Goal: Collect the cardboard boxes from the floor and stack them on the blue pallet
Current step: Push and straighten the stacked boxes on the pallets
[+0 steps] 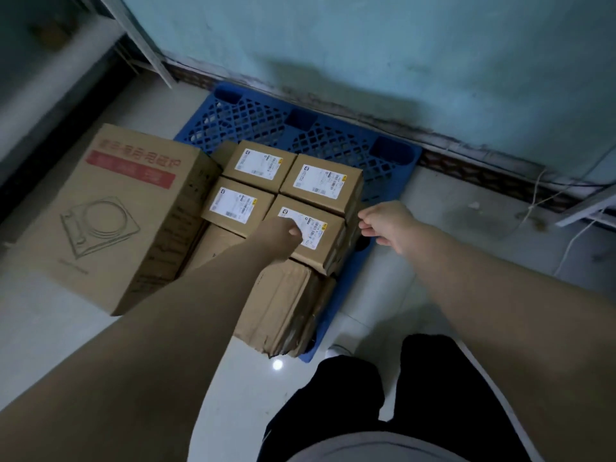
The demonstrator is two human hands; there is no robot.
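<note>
Four small boxes [281,191] with white labels sit close together in a square on top of bigger brown boxes [286,305], all on the blue pallet [266,118] by the wall. A big box [110,218] (it has a round drawing on it) stands just beside them on the left. The left hand [278,233] rests on the nearest small box, fingers curled in. The right hand [388,223] hangs beside that box, fingers curled, holding nothing.

We've got both arms stretched forward and down. Our left hand [278,233] is curled into a loose fist, knuckles down. Our right hand [388,223] hangs just beside it, fingers curled under, wrist bent.
</note>
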